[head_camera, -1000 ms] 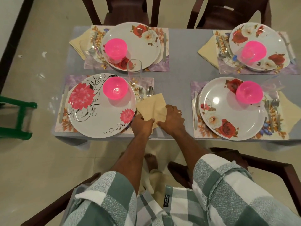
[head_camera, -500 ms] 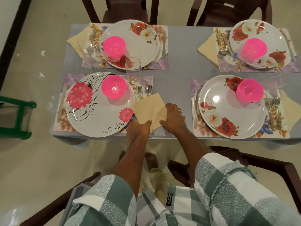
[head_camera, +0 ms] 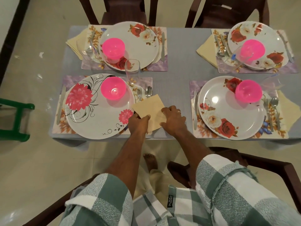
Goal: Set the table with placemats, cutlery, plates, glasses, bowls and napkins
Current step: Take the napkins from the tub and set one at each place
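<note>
A folded cream napkin [head_camera: 150, 106] lies on the grey table [head_camera: 177, 62], right of the near-left plate [head_camera: 97, 108]. My left hand [head_camera: 138, 123] pinches the napkin's near-left edge. My right hand [head_camera: 173, 118] presses on its right side with curled fingers. A fork [head_camera: 139, 93] and spoon [head_camera: 148, 92] lie just beyond the napkin on the near-left placemat [head_camera: 143, 80]. A pink bowl [head_camera: 113, 90] sits on that plate and a clear glass [head_camera: 132, 69] stands behind it.
Three other places hold floral plates, pink bowls, cutlery, glasses and napkins: far left [head_camera: 130, 44], far right [head_camera: 255, 44], near right [head_camera: 229, 106]. Dark chairs stand at the far side [head_camera: 123, 10] and at my right [head_camera: 263, 162]. A green stool [head_camera: 16, 121] stands left.
Both hands stayed on the napkin and shifted it slightly toward the table's near edge; the left hand's grip moved along the near-left edge.
</note>
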The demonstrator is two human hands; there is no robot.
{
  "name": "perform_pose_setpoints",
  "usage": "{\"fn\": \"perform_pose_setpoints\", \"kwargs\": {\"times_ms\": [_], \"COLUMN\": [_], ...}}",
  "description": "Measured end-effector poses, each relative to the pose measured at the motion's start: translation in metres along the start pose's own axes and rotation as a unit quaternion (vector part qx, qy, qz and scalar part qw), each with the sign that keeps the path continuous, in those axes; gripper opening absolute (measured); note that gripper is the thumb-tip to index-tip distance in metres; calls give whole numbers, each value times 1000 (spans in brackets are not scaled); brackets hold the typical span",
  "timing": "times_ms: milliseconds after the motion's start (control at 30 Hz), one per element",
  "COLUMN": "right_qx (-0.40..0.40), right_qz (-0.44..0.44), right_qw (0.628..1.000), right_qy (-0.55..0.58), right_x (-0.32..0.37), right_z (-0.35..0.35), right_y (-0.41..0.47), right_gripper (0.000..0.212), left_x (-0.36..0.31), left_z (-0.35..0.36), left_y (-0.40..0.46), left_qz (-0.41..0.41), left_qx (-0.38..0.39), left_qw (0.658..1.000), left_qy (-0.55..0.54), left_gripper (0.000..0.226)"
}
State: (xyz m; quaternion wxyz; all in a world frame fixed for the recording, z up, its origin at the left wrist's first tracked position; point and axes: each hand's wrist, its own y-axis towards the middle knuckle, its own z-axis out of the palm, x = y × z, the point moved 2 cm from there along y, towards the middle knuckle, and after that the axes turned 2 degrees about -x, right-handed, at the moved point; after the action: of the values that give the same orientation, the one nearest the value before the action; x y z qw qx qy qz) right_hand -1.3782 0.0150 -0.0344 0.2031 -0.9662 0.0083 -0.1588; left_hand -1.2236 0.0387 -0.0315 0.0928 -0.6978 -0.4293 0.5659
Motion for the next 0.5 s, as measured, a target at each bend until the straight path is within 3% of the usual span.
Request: {"fn": "perform_pose_setpoints", "kwargs": {"times_ms": [133,233,367,433,500], "right_qx": [-1,9,-25,-67,-67], "right_qz": [-3,1,50,79,97], "right_qw": [1000,1000,983,964,954], "right_qy": [-13,2,176,244,275], "right_x": [1,0,-7,-10,-10], "right_z": [2,1,-3,-7,-12], "right_y": [1,2,9,11,10], "right_gripper": [57,57,36,27,35], "left_x": [-6,-10,-6,0,3], "left_z": [-1,0,9,16,22], "left_y": [10,3,-12,-16,-19], "left_qz": [7,116,326,372,401], "left_qx": [-26,-33,16,47,72], "left_qw": [999,981,891,854,817], "left_qy": [22,151,316,359,409], "left_gripper": [30,34,32,27,25]}}
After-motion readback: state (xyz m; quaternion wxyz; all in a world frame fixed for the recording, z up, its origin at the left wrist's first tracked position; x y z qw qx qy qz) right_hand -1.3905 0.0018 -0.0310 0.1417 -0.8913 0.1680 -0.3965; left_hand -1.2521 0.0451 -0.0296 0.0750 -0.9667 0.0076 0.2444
